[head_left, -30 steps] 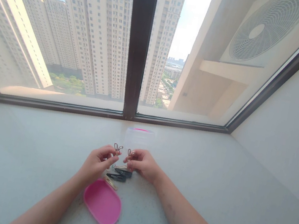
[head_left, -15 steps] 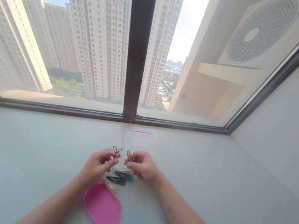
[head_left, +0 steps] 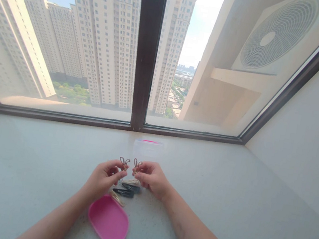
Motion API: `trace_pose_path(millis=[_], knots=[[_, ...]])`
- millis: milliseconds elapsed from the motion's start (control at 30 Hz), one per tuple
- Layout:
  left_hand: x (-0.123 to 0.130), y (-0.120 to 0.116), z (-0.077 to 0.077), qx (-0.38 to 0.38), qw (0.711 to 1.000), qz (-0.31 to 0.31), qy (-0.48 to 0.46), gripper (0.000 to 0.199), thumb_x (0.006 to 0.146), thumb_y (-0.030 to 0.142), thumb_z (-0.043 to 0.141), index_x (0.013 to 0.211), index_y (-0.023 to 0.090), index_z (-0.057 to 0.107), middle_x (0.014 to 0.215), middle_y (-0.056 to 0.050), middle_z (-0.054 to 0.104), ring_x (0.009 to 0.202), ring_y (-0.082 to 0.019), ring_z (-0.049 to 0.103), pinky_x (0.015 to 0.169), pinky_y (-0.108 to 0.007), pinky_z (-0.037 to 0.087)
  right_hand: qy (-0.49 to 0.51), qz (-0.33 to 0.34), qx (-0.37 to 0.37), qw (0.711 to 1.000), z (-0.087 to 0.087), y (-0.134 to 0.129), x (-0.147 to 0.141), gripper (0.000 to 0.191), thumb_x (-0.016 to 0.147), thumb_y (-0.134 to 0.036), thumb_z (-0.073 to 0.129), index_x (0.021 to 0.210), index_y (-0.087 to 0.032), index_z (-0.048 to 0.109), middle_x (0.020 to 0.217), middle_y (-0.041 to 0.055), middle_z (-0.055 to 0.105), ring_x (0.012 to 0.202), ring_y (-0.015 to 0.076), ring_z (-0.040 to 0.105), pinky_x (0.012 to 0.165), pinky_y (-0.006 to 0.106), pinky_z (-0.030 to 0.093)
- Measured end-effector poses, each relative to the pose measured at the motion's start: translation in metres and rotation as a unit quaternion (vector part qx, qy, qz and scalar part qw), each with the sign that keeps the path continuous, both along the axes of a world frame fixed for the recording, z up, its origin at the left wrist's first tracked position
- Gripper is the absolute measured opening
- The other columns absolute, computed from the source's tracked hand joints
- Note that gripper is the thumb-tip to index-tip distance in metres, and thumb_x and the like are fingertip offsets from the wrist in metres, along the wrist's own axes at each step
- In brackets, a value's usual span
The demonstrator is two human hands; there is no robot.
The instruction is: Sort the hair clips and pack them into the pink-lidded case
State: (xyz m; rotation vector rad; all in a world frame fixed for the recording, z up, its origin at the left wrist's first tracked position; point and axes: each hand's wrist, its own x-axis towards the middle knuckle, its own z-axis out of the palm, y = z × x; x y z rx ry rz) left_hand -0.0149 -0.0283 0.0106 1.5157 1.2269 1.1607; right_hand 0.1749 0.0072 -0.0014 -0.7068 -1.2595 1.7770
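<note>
Between the thumb and fingers of my left hand (head_left: 103, 176) is a small brown-gold wire hair clip (head_left: 124, 163) with two loops like rabbit ears. My right hand (head_left: 153, 179) pinches a matching rabbit-eared hair clip (head_left: 137, 166), held upright a short gap to the right of the first. Below the hands lie several snap hair clips: a pale one (head_left: 131, 181), dark ones such as the black clip (head_left: 122, 192), and a gold one (head_left: 117, 198) by the rim of a pink oval tray (head_left: 109, 222). Fingers partly cover both held clips.
A clear plastic container (head_left: 149, 147) with a bit of pink at its top stands behind my hands. Everything rests on a pale speckled windowsill (head_left: 226, 197). A dark window frame (head_left: 136, 125) runs along the back, and a white wall (head_left: 318, 110) rises at the right.
The clip in my right hand has turned slightly, its loops now leaning more to the left. My left hand has hardly moved, and the things on the sill lie as before.
</note>
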Motion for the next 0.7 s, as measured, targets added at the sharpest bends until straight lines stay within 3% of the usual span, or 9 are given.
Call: trace_pose_path(millis=[700], knots=[[0.0001, 0.0008, -0.0006, -0.007, 0.999, -0.023, 0.027, 0.022, 0.073, 0.035, 0.067, 0.080, 0.014, 0.063, 0.063, 0.000, 0.060, 0.049, -0.009, 0.047, 0.046, -0.020, 0.040, -0.023, -0.031, 0.029, 0.999, 0.0026, -0.0015, -0.0027, 0.023, 0.061, -0.028, 0.078, 0.075, -0.013, 0.067, 0.060, -0.0015, 0.059, 0.037, 0.0034, 0.040, 0.034, 0.017, 0.026]])
